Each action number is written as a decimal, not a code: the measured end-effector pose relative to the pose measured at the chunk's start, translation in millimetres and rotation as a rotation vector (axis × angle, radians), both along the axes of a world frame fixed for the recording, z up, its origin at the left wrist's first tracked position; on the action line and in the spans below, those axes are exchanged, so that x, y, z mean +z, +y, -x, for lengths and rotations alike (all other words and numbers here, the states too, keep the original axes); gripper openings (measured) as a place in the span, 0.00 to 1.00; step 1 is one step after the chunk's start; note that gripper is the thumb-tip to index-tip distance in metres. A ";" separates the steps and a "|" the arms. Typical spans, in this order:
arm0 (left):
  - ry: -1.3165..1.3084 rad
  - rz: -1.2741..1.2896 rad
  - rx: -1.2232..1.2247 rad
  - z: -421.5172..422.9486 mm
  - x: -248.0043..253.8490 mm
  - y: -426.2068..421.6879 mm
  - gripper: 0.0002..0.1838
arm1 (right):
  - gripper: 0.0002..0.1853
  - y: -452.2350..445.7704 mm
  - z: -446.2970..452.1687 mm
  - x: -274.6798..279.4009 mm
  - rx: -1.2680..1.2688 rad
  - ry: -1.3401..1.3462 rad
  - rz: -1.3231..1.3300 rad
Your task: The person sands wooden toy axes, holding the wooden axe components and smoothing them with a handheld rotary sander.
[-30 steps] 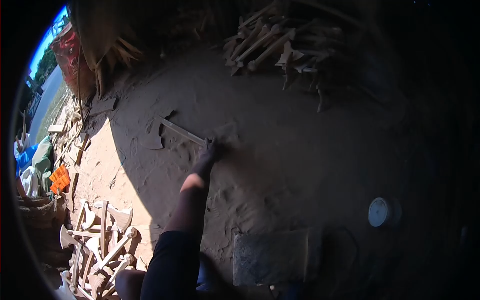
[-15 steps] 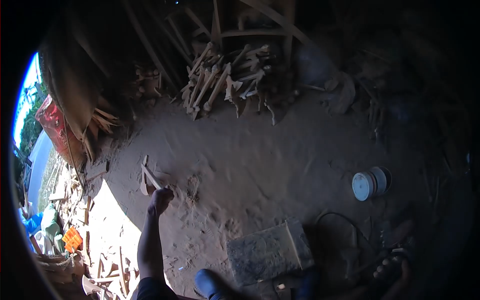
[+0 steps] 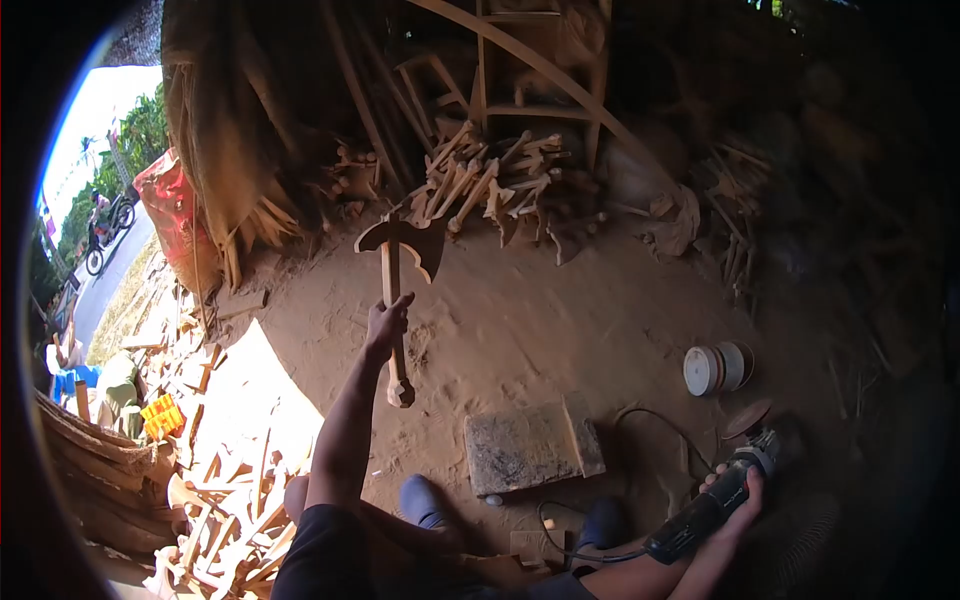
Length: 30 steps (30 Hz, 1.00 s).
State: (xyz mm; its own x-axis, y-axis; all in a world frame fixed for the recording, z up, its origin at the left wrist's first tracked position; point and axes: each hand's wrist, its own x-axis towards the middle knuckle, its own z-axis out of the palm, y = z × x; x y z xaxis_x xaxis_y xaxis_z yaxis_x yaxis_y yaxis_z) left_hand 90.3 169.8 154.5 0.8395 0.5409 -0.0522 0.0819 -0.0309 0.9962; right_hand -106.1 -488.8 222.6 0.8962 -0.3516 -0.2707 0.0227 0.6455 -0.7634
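Note:
My left hand (image 3: 388, 328) is closed round the handle of a carved wooden axe (image 3: 391, 265). The axe stands nearly upright in view, its broad shaped head at the top and a knobbed handle end below my fist. At the lower right, my right hand (image 3: 742, 505) grips the dark body of an angle grinder (image 3: 700, 515). A round brownish disc (image 3: 747, 418) sits on the grinder's head, tilted upward and apart from the axe. Whether the disc is spinning I cannot tell.
A worn rectangular block (image 3: 525, 450) lies on the dirt floor before my feet, a black cord (image 3: 660, 418) beside it. A white tub (image 3: 705, 370) lies on its side at right. Carved wooden pieces (image 3: 480, 185) are heaped at the back; offcuts (image 3: 225, 515) lie lower left.
My left hand has lifted the axe and brought it rightward, turning its head into plain view. My right hand and the grinder have come up out of the dark corner. The view has shifted.

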 end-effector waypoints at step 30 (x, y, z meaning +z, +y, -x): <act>0.086 -0.656 -0.458 175.7 -189.7 -177.9 0.10 | 0.50 211.2 -21.3 -79.3 0.655 -0.417 1.069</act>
